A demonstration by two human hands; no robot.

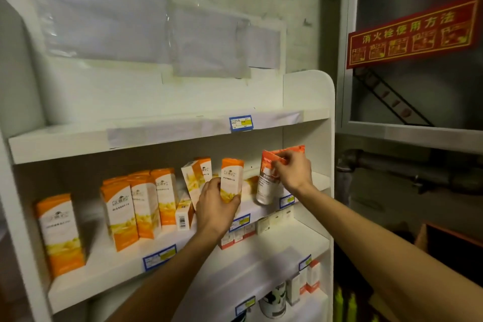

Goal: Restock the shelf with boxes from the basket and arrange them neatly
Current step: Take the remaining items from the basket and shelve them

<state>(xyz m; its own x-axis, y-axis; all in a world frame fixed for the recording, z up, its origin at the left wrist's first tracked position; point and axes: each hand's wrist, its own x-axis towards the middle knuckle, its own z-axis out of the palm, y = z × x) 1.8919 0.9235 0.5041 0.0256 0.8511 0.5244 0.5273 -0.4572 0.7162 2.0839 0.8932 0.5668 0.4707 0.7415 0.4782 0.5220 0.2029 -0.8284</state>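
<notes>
Left hand (pixel 217 206) grips an orange box (pixel 231 178) on the shelf (pixel 125 269); right hand (pixel 294 172) grips a red-white pouch (pixel 266 183).

Head view, close before shelf (pixel 167 136)

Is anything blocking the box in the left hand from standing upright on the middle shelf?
Possibly. The left hand holds an orange box; a tilted box leans close on its left, and the right hand's pack crowds its right.
</notes>
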